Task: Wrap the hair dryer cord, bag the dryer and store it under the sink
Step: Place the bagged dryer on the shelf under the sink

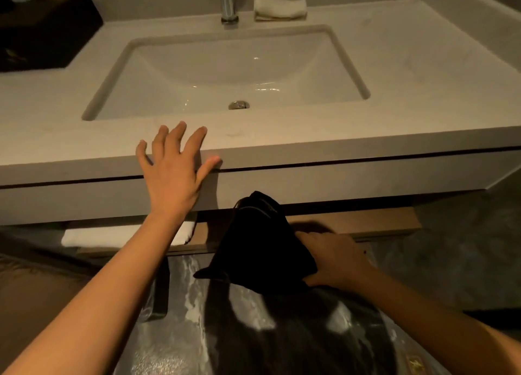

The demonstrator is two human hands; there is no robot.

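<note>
A black drawstring bag [258,246] hangs below the front edge of the vanity counter [338,132], in front of the wooden shelf [366,222] under the sink [225,73]. My right hand [335,259] grips the bag at its lower right side. The bag bulges; the hair dryer and its cord are hidden inside or out of sight. My left hand [173,166] lies flat with spread fingers on the counter's front edge, holding nothing.
A folded white towel [127,235] lies on the shelf at the left. A chrome faucet [227,1] and a rolled white cloth [279,7] stand behind the basin. A dark box [48,31] sits at the counter's back left. Marbled floor lies below.
</note>
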